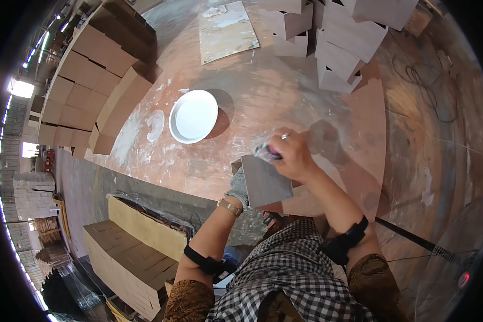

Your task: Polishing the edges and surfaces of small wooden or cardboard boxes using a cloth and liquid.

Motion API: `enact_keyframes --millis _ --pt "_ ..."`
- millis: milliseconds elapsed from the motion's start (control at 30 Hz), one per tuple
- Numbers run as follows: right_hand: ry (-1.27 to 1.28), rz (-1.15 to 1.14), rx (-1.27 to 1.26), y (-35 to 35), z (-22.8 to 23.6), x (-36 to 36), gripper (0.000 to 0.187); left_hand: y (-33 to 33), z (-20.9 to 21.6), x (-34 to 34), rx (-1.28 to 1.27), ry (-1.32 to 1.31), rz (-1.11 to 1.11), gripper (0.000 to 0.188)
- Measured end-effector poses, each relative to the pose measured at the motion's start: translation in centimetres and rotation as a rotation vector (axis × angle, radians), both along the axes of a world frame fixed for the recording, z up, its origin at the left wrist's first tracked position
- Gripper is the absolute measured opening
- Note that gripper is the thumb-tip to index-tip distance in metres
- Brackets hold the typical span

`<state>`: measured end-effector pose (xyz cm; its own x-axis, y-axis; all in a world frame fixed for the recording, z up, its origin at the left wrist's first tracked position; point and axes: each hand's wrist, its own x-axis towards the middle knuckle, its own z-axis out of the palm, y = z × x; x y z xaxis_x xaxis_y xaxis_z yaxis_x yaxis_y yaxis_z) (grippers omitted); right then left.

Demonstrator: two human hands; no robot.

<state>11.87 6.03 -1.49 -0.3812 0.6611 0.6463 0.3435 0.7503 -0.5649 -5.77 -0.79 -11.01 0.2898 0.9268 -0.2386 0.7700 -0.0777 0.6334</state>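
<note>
Workshop interior: walls and light strips at far left, bent by the lens, dark at the rim, detail lost. Work surface (188,174): reddish-brown, smeared white and grey; part hidden behind the arms and boxes. Brown box stack (86,80), left: large, top end running into the dark rim. Grey boxes (354,32), upper right: piled, cut off by the upper edge. Lower brown stack (129,257): lower left, beside the person. Fan (440,263), lower right: cage faint, outline hard to follow. Board (228,35), far side: pale, stained, cut by the upper edge. Basin (173,121): round, white; whether the white inside is filling or bare bottom cannot be told. Grey box (268,182): before the person, tilted, between the two hands; underside hidden, so contact with the surface cannot be told. Left hand (238,188): grey-gloved, at the box's left side; fingers hidden behind it, their state cannot be told. Right hand (292,155): bare, over the box's upper edge, fingers curled, pinching a wad. Wad (265,153): crumpled, whitish with a pinkish patch, partly covered; material unclear.
</note>
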Motion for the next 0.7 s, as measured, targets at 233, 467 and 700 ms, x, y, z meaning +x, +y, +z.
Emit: enact_keyframes --millis 233,467,700 --pt "-0.116 0.125 -0.072 -10.4 -1.9 2.7 0.023 -2.3 -3.7 -1.5 0.056 -0.226 0.137 0.037" --pt "0.17 0.033 -0.003 -8.5 -1.3 2.3 0.02 -1.5 1.1 -0.3 0.062 0.019 0.036 0.036" --pt "-0.093 0.046 0.04 -0.5 0.8 -4.2 0.024 -0.9 0.1 0.8 -0.149 -0.615 0.431 0.029"
